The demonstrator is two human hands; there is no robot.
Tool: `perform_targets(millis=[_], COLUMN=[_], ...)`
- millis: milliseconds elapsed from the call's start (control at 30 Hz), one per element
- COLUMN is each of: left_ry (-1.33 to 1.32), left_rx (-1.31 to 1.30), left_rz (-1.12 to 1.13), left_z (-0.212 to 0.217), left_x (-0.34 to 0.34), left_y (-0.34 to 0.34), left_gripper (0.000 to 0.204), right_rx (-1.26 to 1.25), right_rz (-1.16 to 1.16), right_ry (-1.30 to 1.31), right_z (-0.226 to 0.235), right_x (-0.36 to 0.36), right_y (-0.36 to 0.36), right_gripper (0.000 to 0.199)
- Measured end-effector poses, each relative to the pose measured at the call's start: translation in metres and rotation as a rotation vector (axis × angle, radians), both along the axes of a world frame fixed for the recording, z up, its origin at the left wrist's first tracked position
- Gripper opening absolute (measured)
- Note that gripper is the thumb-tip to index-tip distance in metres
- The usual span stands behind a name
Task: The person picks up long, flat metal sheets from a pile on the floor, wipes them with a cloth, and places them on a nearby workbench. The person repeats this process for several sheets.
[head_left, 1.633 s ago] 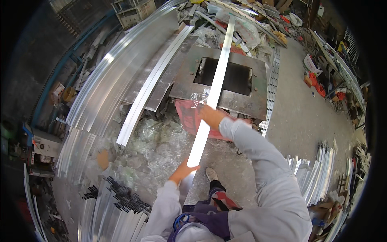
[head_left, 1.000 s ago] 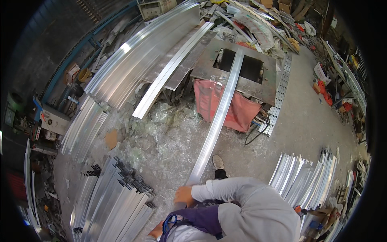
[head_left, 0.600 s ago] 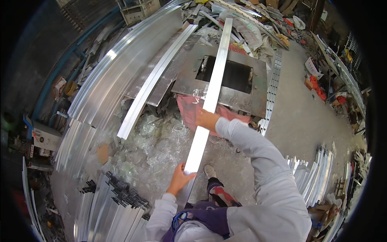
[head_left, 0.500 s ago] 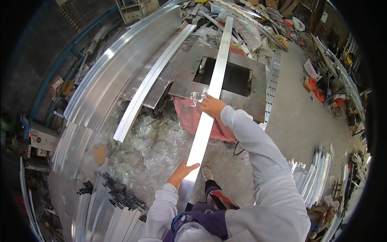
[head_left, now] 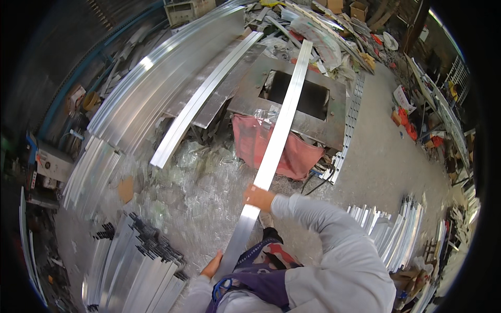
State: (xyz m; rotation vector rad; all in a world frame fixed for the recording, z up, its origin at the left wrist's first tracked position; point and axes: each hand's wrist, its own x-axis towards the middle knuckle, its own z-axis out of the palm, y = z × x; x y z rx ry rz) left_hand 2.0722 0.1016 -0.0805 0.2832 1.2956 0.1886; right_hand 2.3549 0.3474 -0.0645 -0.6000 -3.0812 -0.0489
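A long, flat silver aluminium profile (head_left: 283, 124) runs from my waist up and away over a metal table (head_left: 334, 122) with a rectangular opening. Its far end extends past the table's back edge. My right hand (head_left: 259, 197) is closed over the profile between the table and my body, fingers across its top. Close to my waist, my left hand (head_left: 212, 265) holds the left edge of the profile near its close end; part of that hand is hidden. Red cloth (head_left: 250, 143) hangs from the table's front beneath the profile.
Another profile (head_left: 203, 96) lies left of the table, beside a tall stack of aluminium lengths (head_left: 167, 78). Bundled profiles with dark ends (head_left: 141, 261) stand at lower left, more bundles (head_left: 402, 229) at right. Crumpled clear film (head_left: 203, 167) covers floor; a perforated rail (head_left: 348, 133) leans beside the table.
My right hand has come from the table's front edge down the profile toward my body. My left hand has also drawn back toward my waist. The profile's far end has shifted nearer.
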Motion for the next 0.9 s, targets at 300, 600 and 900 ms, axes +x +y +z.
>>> perform_targets(millis=[300,600,900], left_ry=[0.441,0.446,0.382], left_rx=[-0.065,0.044,0.754], left_rz=[0.041,-0.134,-0.346], left_z=[-0.049,-0.055,0.001], left_x=[-0.18,-0.15,0.086], left_y=[-0.268,-0.215,0.159], left_gripper=[0.084,0.082,0.071], right_rx=[-0.241,-0.22,0.479], right_rz=[0.149,0.178,-0.256], right_ry=[0.347,0.34,-0.07], right_z=[-0.026,-0.014,0.041], right_x=[-0.169,-0.137,0.071], right_y=[-0.247,-0.183,0.15], right_gripper=[0.015,0.013,0.013])
